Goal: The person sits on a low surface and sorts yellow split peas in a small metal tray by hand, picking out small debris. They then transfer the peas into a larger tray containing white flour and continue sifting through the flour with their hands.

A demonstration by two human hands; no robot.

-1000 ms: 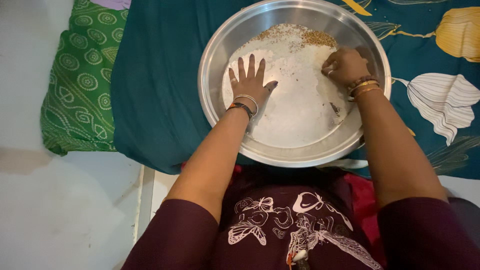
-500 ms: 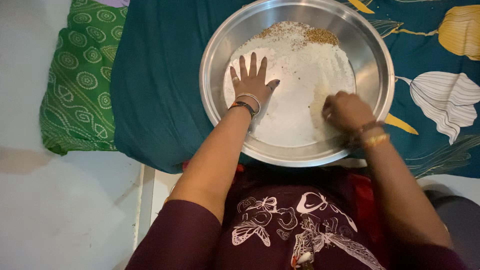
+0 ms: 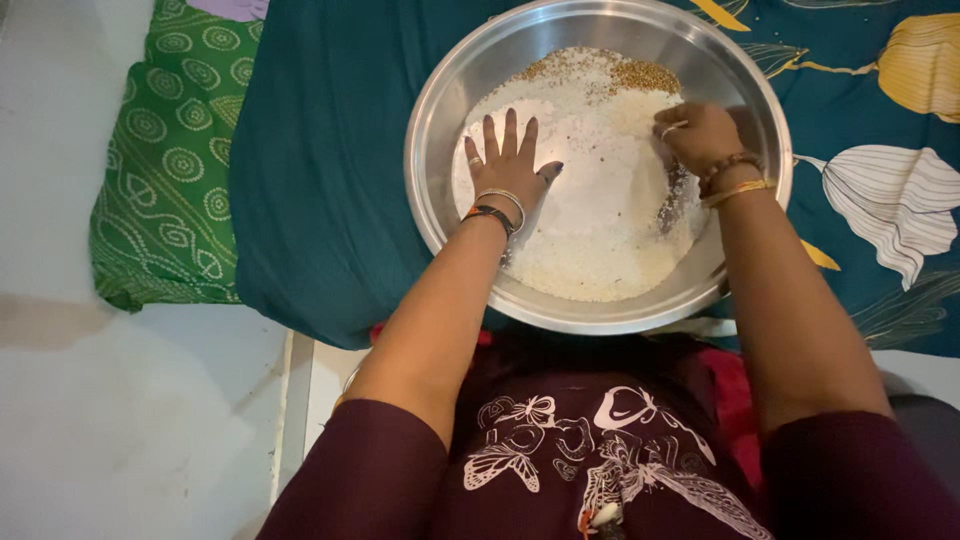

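Right now your left hand lies flat and spread wide on the white grain, palm down, holding nothing, just pressing the layer against the floor of the steel pan. Your right hand is curled narrow on the far right of the grain bed, fingers bunched as if pinching; whether anything sits between the fingertips you cannot tell from here.

Beyond both hands, at the far rim, sits a small heap of brownish bits, touching the white grain along a loose edge. That border is the weak point, I judge: a sweep of your right hand that runs too far forward would push white grain into the brown heap, or drag brown bits back into the white layer.

Just toward you from the right hand lies a dark streak; it may be shadow or debris, too small to say.

The pan rests on a teal patterned bedsheet, a soft base. Lean hard on the left palm, which sits off centre, and the pan could tip toward it and spill grain over the near rim onto the cloth. Grain near your right wrist lies close to the sloping wall, so a quick outward flick could send it up and out.
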